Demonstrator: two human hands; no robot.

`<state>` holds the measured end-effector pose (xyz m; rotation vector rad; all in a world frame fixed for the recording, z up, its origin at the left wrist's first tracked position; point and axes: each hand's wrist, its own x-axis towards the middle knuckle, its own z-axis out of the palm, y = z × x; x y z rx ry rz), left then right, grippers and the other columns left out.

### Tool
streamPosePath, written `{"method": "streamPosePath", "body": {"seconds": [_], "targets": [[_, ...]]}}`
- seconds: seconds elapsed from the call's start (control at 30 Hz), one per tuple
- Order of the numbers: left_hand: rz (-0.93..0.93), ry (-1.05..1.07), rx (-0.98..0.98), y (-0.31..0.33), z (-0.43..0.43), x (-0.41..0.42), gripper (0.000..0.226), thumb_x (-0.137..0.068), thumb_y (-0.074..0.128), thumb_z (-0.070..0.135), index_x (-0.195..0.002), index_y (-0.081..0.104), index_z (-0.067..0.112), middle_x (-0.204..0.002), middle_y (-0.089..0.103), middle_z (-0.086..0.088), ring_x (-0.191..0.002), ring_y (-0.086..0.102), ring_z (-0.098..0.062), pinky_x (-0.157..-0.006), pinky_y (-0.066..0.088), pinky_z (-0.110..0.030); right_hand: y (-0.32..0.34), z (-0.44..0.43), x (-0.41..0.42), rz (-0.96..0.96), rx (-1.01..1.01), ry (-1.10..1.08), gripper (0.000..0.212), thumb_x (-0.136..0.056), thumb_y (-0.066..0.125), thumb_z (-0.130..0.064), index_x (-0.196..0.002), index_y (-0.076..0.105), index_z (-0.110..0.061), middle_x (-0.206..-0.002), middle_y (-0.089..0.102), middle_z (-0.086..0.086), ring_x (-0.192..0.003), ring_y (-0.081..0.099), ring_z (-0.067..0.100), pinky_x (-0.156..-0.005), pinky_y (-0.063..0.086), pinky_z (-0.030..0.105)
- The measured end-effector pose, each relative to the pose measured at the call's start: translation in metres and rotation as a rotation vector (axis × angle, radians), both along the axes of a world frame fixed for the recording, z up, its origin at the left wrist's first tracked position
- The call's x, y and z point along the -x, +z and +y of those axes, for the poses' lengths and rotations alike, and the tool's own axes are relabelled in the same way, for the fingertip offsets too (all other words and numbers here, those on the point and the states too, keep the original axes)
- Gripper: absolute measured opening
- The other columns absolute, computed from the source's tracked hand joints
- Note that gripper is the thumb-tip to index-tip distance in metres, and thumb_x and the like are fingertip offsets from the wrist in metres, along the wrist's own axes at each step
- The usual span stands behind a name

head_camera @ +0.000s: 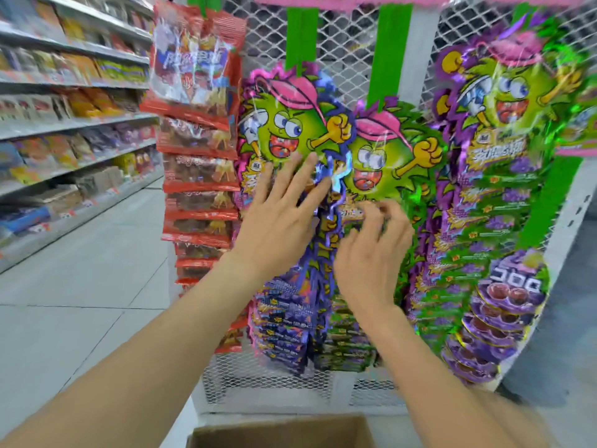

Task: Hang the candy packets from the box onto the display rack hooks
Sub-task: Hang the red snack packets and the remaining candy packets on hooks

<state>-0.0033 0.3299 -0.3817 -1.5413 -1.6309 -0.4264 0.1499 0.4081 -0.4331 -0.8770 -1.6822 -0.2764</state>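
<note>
Centre frame: left hand flat, fingers straight, pressing the purple-edged candy packets hanging on the white mesh rack; just right, right hand curls fingers at the green-edged candy packets, grip too blurred to tell; cardboard box bottom centre.

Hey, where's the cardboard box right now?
In the head view, the cardboard box sits at the bottom centre of the picture, just below the base of the white mesh rack, nearest the camera.
</note>
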Motion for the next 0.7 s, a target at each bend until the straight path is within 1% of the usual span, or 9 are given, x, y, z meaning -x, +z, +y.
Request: {"method": "streamPosePath", "body": {"seconds": [0.07, 0.13, 0.2, 0.27, 0.33, 0.4, 0.5, 0.6, 0.7], "targets": [[-0.021, 0.068, 0.007, -0.004, 0.007, -0.009, 0.072, -0.101, 0.057, 0.051, -0.162, 0.035, 0.021, -0.176, 0.013, -0.012, -0.163, 0.008, -0.037, -0.126, 0.010, -0.066, 0.009, 0.010, -0.009, 0.025, 0.111, -0.058, 0.058, -0.092, 0.063, -0.025, -0.145, 0.048, -0.008, -0.151, 0.036, 0.028, -0.134, 0.040, 0.048, -0.114, 0.034, 0.056], [-0.027, 0.145, 0.002, -0.008, 0.013, -0.017, 0.087, -0.095, 0.059, 0.064, -0.164, 0.030, 0.020, -0.176, 0.007, -0.013, -0.163, 0.002, -0.038, -0.124, 0.008, -0.071, 0.009, 0.022, -0.015, -0.064, 0.207, -0.026, 0.077, -0.091, 0.065, -0.043, -0.155, 0.036, -0.012, -0.160, 0.024, 0.028, -0.144, 0.030, 0.048, -0.119, 0.031, 0.054], [-0.009, 0.212, 0.006, -0.013, 0.019, -0.022, 0.097, -0.092, 0.061, 0.067, -0.166, 0.022, 0.018, -0.176, 0.000, -0.015, -0.162, -0.002, -0.040, -0.122, 0.007, -0.074, 0.004, 0.035, -0.023, -0.161, 0.244, -0.011, 0.088, -0.095, 0.061, -0.059, -0.162, 0.024, -0.015, -0.164, 0.019, 0.028, -0.148, 0.026, 0.047, -0.119, 0.032, 0.053], [0.006, 0.256, 0.015, -0.017, 0.025, -0.020, 0.102, -0.092, 0.061, 0.067, -0.167, 0.012, 0.018, -0.176, -0.006, -0.015, -0.162, -0.006, -0.041, -0.122, 0.007, -0.075, 0.002, 0.046, -0.032, -0.216, 0.262, -0.014, 0.094, -0.096, 0.057, -0.067, -0.164, 0.017, -0.018, -0.165, 0.019, 0.028, -0.149, 0.028, 0.045, -0.119, 0.033, 0.052], [0.011, 0.289, 0.018, -0.019, 0.027, -0.017, 0.104, -0.093, 0.061, 0.067, -0.168, 0.006, 0.019, -0.176, -0.010, -0.014, -0.162, -0.008, -0.040, -0.122, 0.006, -0.074, 0.003, 0.051, -0.038, -0.239, 0.268, -0.018, 0.095, -0.095, 0.057, -0.065, -0.165, 0.013, -0.018, -0.165, 0.018, 0.028, -0.151, 0.027, 0.044, -0.120, 0.034, 0.051], [-0.003, 0.314, 0.010, -0.024, 0.029, -0.017, 0.102, -0.095, 0.061, 0.064, -0.168, 0.005, 0.020, -0.176, -0.011, -0.013, -0.162, -0.009, -0.040, -0.123, 0.004, -0.074, 0.003, 0.049, -0.041, -0.238, 0.280, -0.021, 0.095, -0.097, 0.057, -0.061, -0.166, 0.009, -0.017, -0.166, 0.014, 0.030, -0.152, 0.025, 0.045, -0.122, 0.034, 0.051], [-0.064, 0.286, -0.018, -0.028, 0.030, -0.022, 0.099, -0.097, 0.063, 0.055, -0.169, 0.006, 0.019, -0.176, -0.009, -0.014, -0.161, -0.006, -0.043, -0.123, 0.005, -0.075, -0.003, 0.033, -0.039, -0.261, 0.255, -0.108, 0.091, -0.101, 0.052, -0.057, -0.167, 0.007, -0.013, -0.167, 0.006, 0.033, -0.154, 0.017, 0.048, -0.126, 0.023, 0.053], [-0.074, 0.201, -0.003, -0.031, 0.023, -0.026, 0.096, -0.100, 0.057, 0.057, -0.169, 0.004, 0.016, -0.176, -0.005, -0.014, -0.161, -0.004, -0.045, -0.122, 0.007, -0.074, -0.021, 0.009, -0.042, -0.249, 0.233, -0.060, 0.084, -0.103, 0.053, -0.047, -0.166, 0.011, -0.009, -0.166, -0.003, 0.036, -0.155, 0.007, 0.051, -0.127, 0.018, 0.055], [-0.089, 0.069, -0.034, -0.048, 0.004, -0.028, 0.084, -0.105, 0.052, 0.053, -0.169, 0.013, 0.014, -0.176, 0.004, -0.016, -0.162, 0.002, -0.043, -0.124, 0.010, -0.071, -0.061, -0.015, -0.047, -0.304, 0.322, 0.081, 0.077, -0.096, 0.059, -0.030, -0.162, 0.026, -0.007, -0.168, -0.006, 0.032, -0.155, 0.010, 0.051, -0.125, 0.022, 0.055]]}}
